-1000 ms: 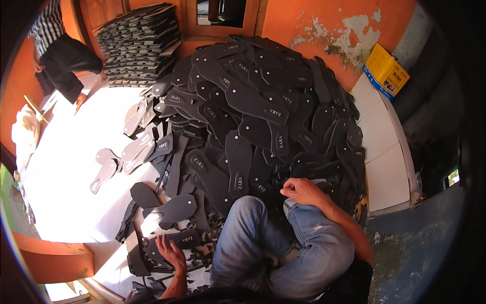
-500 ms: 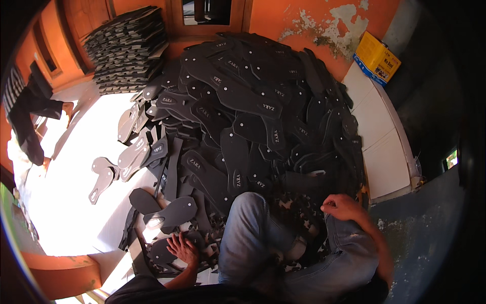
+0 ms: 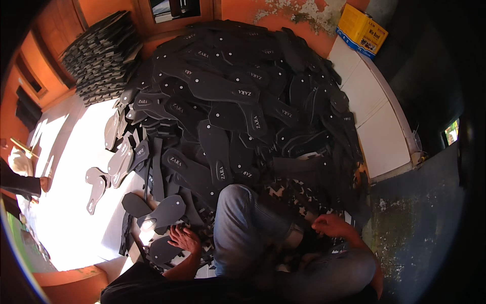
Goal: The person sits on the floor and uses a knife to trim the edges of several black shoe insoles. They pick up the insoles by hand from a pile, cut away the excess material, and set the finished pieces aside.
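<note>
My left hand (image 3: pixel 185 239) rests palm down, fingers bent and slightly apart, over the right part of a black sandal sole (image 3: pixel 163 250) on the floor beside my left knee. Just beyond it two more black soles lie crossed, the upper sole (image 3: pixel 169 210) bearing a pale dot. My right hand (image 3: pixel 331 225) hangs low over dark offcuts (image 3: pixel 304 197) by my right leg. Its fingers are curled together; whatever they hold, if anything, is hidden. A large heap of black soles (image 3: pixel 223 88) with pale print rises in front of my knees.
Loose soles (image 3: pixel 97 188) lie on the sunlit floor at left. Behind them stands a stack of dark cut sheets (image 3: pixel 104 58). A yellow and blue can (image 3: pixel 361 31) is on a white-tiled ledge (image 3: pixel 387 147) at right. Another person's hand (image 3: pixel 44 184) shows at far left.
My left hand has slid right and away from me along the sole, its fingers more bent. My right hand has dropped from my leg toward the offcuts. The view has shifted.
</note>
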`<act>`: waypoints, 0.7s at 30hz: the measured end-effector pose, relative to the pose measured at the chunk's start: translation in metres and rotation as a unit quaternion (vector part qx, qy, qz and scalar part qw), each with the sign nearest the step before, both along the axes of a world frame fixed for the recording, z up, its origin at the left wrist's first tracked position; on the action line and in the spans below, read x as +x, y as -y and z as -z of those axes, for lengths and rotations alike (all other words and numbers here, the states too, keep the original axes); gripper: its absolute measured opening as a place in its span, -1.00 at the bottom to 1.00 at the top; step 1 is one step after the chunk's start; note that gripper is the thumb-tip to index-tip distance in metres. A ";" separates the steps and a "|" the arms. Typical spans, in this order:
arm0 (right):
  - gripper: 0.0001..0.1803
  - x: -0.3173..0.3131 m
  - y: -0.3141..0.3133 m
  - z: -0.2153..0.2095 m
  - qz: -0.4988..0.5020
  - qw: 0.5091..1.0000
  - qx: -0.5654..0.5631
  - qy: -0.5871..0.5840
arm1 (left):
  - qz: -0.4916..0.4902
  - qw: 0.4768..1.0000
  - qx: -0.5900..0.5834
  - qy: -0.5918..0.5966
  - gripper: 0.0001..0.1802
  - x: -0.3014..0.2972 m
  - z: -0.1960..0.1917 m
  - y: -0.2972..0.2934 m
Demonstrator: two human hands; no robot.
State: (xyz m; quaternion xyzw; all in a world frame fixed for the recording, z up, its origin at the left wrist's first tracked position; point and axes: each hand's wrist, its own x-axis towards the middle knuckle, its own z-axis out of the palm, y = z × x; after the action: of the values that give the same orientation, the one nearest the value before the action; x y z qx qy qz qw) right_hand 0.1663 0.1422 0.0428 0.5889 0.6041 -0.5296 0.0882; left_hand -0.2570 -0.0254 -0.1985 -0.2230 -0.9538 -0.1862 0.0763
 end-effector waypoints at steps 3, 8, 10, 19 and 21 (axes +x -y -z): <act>-0.63 0.012 -0.004 0.012 -0.021 0.998 0.044 0.031 | -0.007 1.000 -0.011 -0.012 -0.65 0.000 0.004 -0.003; -0.63 0.014 -0.035 0.025 -0.041 0.990 0.133 0.019 | -0.024 0.999 -0.032 -0.037 -0.66 -0.003 0.003 -0.005; -0.63 0.010 -0.055 0.019 -0.033 0.978 0.204 0.037 | -0.018 0.999 -0.028 -0.040 -0.67 0.003 0.006 -0.006; -0.73 -0.011 -0.212 -0.052 -0.094 0.855 0.467 0.204 | -0.030 0.997 -0.029 -0.072 -0.66 -0.002 0.005 -0.003; -0.70 0.005 -0.246 -0.051 -0.067 0.855 0.447 0.254 | -0.032 0.997 -0.035 -0.056 -0.65 0.005 0.000 -0.007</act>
State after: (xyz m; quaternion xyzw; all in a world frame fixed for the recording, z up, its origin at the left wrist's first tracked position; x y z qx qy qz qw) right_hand 0.1712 0.3882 0.0942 0.6371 0.7703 -0.0272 0.0010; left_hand -0.2524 -0.0180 -0.1982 -0.2054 -0.9606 -0.1370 0.1274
